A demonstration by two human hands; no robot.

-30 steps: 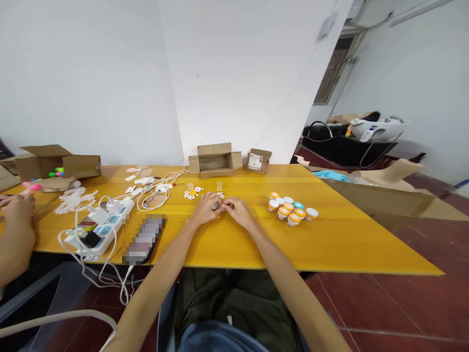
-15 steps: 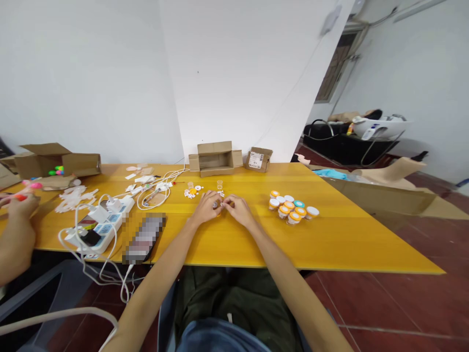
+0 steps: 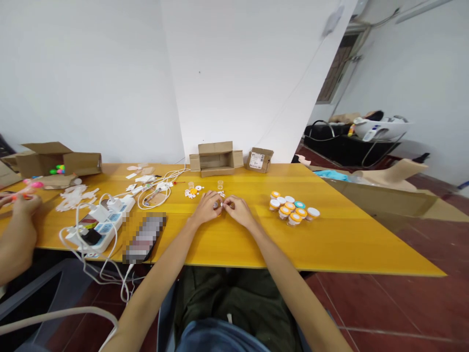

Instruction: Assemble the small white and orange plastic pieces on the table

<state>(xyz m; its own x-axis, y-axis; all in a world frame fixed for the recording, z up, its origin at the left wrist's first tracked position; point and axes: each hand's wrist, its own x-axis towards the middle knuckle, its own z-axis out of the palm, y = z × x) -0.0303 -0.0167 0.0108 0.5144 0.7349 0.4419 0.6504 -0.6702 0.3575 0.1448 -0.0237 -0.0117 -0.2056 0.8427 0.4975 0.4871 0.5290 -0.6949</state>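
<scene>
My left hand (image 3: pixel 206 209) is closed around a small clear cup (image 3: pixel 215 206), mostly hidden by the fingers, with a bit of orange below it. Close by on the right, my right hand (image 3: pixel 236 209) is closed in a pinch, a tiny white piece (image 3: pixel 222 205) at its fingertips. Just beyond the hands stands another clear cup (image 3: pixel 220 185) with small white pieces beside it. A heap of white and orange small parts (image 3: pixel 192 191) lies to the left. Several lidded cups (image 3: pixel 288 205), with orange, white and teal lids, are grouped to the right.
Against the wall stand an open cardboard box (image 3: pixel 216 161) and a smaller box (image 3: pixel 259 160). Left of me are a phone (image 3: pixel 144 238), a power strip (image 3: pixel 115 222) with tangled cables, and clear plastic pieces (image 3: pixel 76 198). A co-worker's hand (image 3: pixel 25 205) works at the far left.
My hands stay almost in place, with slight finger movement; the white piece at my right fingertips shows more plainly. The co-worker's hand has shifted slightly. The view has moved a little.
</scene>
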